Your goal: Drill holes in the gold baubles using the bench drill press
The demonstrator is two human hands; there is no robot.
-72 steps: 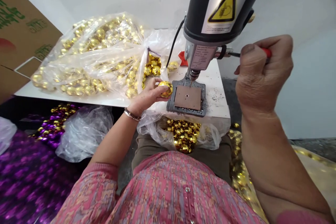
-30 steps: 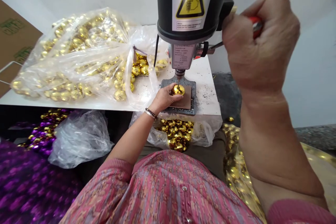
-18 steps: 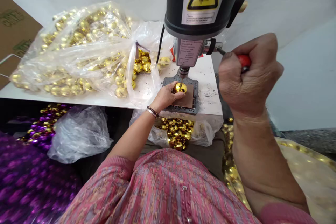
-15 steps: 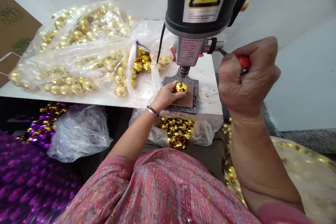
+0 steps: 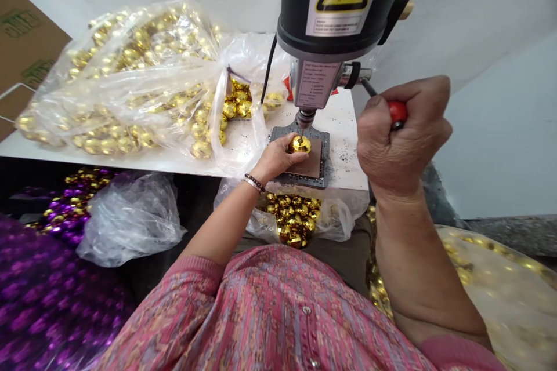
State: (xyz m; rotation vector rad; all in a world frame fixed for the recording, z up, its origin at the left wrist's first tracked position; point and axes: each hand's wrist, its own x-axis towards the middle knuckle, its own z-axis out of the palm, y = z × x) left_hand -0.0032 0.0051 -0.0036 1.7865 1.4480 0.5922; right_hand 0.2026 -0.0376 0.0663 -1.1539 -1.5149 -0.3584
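Note:
My left hand pinches a shiny gold faceted ball between thumb and fingers on a brown square pad. Beneath the pad is the dark metal base of a bench drill press. The thin drill bit points straight down at the top of the ball; whether it is inside the ball I cannot tell. My right hand is wrapped round the red knob of the drill press's feed lever, to the right of the machine.
A big clear plastic bag of gold balls lies on the white table at left. Another open bag of gold balls sits below the front edge. Purple balls fill the lower left. A cardboard box stands far left.
My right hand has moved down and a little left with the lever's red knob. My left hand still holds the gold ball in the same place under the drill bit.

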